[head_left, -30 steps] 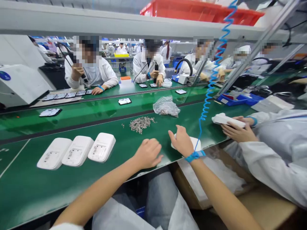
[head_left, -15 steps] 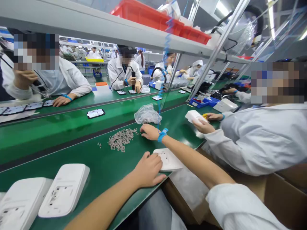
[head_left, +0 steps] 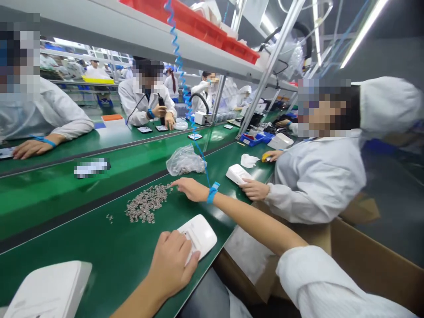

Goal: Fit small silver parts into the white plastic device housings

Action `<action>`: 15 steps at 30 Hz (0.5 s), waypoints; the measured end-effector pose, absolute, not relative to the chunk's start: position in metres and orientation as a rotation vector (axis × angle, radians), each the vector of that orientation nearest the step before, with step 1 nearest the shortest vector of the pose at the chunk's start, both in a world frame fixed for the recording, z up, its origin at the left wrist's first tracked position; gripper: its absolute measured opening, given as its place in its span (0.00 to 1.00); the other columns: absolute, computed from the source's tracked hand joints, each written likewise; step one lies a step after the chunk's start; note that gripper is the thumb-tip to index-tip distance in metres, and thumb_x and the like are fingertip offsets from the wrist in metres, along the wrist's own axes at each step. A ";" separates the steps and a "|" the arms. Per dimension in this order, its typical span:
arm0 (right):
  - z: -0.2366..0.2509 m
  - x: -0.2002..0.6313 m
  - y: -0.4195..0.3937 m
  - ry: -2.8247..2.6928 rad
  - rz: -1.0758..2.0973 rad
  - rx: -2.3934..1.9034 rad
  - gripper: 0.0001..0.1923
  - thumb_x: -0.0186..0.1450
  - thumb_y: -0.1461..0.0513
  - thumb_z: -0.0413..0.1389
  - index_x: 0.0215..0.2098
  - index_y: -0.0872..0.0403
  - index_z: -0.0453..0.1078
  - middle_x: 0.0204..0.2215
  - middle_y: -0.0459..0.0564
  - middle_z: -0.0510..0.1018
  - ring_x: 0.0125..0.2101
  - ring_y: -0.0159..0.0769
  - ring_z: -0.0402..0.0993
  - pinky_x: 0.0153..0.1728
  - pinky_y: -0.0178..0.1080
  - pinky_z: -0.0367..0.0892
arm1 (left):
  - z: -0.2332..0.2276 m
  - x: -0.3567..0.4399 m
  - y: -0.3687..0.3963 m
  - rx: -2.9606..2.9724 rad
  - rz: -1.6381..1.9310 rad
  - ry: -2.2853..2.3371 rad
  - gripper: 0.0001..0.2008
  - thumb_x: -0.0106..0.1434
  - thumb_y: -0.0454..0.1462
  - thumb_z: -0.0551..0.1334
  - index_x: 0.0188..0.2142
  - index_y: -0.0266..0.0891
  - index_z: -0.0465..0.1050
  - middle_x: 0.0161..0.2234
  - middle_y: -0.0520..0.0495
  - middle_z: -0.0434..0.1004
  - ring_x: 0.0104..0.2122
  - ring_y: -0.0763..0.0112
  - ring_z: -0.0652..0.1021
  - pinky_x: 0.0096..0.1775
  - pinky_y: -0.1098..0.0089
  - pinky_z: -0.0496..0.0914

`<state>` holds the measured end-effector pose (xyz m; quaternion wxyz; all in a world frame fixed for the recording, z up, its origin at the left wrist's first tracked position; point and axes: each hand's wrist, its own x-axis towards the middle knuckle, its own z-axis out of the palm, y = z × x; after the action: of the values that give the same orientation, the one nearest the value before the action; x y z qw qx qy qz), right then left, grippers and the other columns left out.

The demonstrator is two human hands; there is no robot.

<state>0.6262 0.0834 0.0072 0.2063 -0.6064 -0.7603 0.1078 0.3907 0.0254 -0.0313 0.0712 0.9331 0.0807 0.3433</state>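
Observation:
My left hand [head_left: 175, 260] grips a white plastic housing [head_left: 205, 234] lying on the green bench, its fingers over the recessed face and its thumb along the near side. My right hand [head_left: 192, 189], with a blue wrist strap, reaches to the right end of a pile of small metal parts [head_left: 147, 204]. Its fingertips are bent together at the pile's edge; whatever is between them is too small to make out. Just behind that hand sits a clear plastic bag [head_left: 186, 161] with more small parts inside. Another white housing [head_left: 49, 287] lies at the lower left.
A co-worker on the right rests a hand [head_left: 255, 190] on a similar white housing [head_left: 237, 174]. Blue bins [head_left: 253, 139] stand beyond. A green conveyor [head_left: 43, 187] carries a flat panel [head_left: 92, 168]. A coiled blue hose [head_left: 175, 39] hangs from above; an open carton [head_left: 374, 251] is below right.
My view has swung to the right. The housing under my left hand is turned and shows more of its face. My right fingertips have come to the pile's edge. The co-worker has lowered the other housing.

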 end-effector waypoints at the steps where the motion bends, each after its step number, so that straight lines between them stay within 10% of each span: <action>1: 0.013 0.624 0.073 -2.008 0.358 -1.625 0.11 0.71 0.70 0.51 0.49 0.58 0.71 0.40 0.52 0.78 0.40 0.35 0.74 0.44 0.37 0.67 | -0.030 0.391 0.027 2.767 1.056 0.287 0.14 0.69 0.37 0.54 0.27 0.40 0.65 0.25 0.48 0.69 0.28 0.65 0.68 0.35 0.60 0.55; 15: 0.019 0.562 -0.025 -1.562 0.731 -1.355 0.15 0.63 0.50 0.66 0.29 0.54 0.80 0.22 0.44 0.78 0.21 0.29 0.72 0.25 0.31 0.65 | -0.034 0.387 0.039 2.603 1.346 0.443 0.07 0.71 0.31 0.55 0.37 0.41 0.69 0.29 0.52 0.77 0.28 0.70 0.74 0.37 0.64 0.61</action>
<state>0.5618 -0.0246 0.0192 0.4566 -0.5497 -0.6335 0.2967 0.3868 0.0389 -0.0336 0.0889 0.8748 0.1488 0.4523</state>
